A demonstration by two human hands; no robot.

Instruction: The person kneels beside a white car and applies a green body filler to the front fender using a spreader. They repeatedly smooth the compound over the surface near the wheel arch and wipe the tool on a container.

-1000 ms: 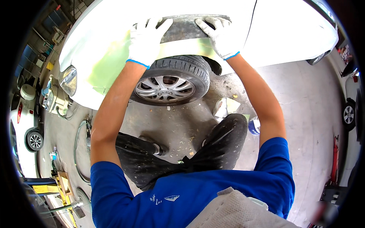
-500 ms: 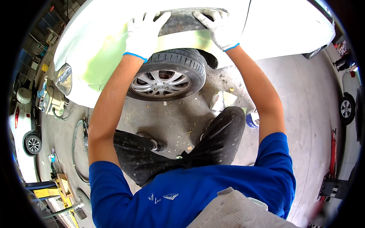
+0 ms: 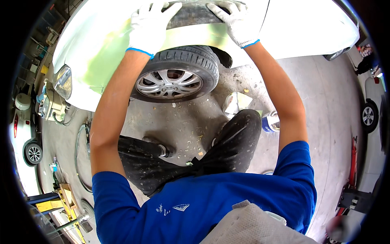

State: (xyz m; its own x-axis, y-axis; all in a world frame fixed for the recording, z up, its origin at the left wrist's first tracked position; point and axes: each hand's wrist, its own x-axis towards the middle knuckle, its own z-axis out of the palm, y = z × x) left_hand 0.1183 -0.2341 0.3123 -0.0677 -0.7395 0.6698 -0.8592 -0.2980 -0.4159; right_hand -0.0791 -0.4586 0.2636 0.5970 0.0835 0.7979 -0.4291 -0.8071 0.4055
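Both my hands wear white gloves with blue cuffs and reach far forward onto a pale car's front fender (image 3: 178, 37), just above its wheel arch. My left hand (image 3: 151, 26) lies with fingers spread, its thumb on the left end of a long dark, scuffed strip (image 3: 193, 15). On the strip's right end rests my right hand (image 3: 239, 25), thumb and fingers apart. What the strip is cannot be made out, and some fingertips are near the top edge. Yellow-green patches mark the fender around my hands. Below sits the front wheel (image 3: 170, 84), a tyre on a silver spoked rim.
A paper-topped can (image 3: 235, 103) stands by my right knee, a blue-and-white can (image 3: 271, 122) beyond it. At left are the headlight (image 3: 63, 82), a boxy machine (image 3: 53, 106) and a hose (image 3: 77, 162). Other cars stand at both sides; a person (image 3: 367, 63) is far right.
The car has shifted slightly upward in view. My left hand has moved a little left and my right a little right; both remain on the strip.
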